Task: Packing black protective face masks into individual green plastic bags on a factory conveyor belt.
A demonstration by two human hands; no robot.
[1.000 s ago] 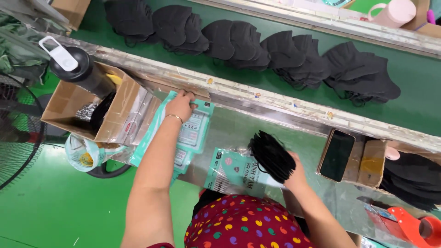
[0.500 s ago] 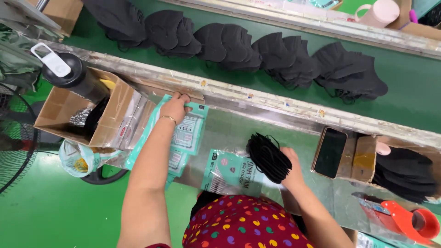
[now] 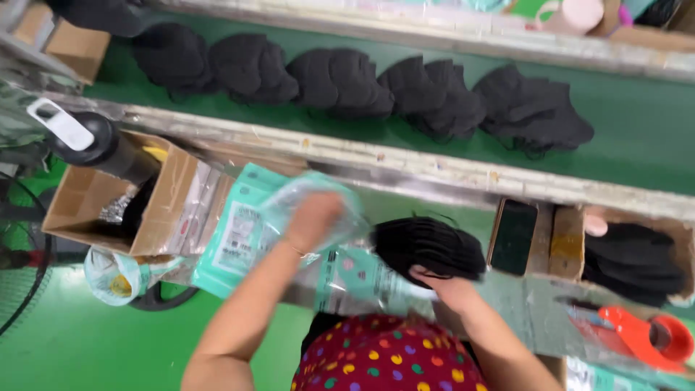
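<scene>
Head view: the left hand (image 3: pixel 313 217) is lifting a clear plastic pouch (image 3: pixel 318 199) above a stack of teal printed packets (image 3: pixel 242 235) lying at the near left part of the worktop (image 3: pixel 434 177); its fingers are curled around the pouch, though motion blur is hiding the exact grip. The right hand (image 3: pixel 441 286) is holding a bundle of black masks (image 3: pixel 427 246) from below, fingers clenched on the bundle's near edge, just right of the pouch and over another teal packet (image 3: pixel 355 279). Along the far side, a green conveyor belt (image 3: pixel 622 137) is carrying a row of black mask piles (image 3: pixel 362 83). At the left edge of the worktop, an open cardboard box (image 3: pixel 108 199) is sitting with a dark bottle with a white cap (image 3: pixel 87 137) touching its far corner. To the right, a dark phone (image 3: pixel 512 237) is leaning in a small cardboard tray (image 3: pixel 567 242), with more black masks (image 3: pixel 633 264) beside it. A red tape dispenser (image 3: pixel 641 337) is lying at the near right corner.
</scene>
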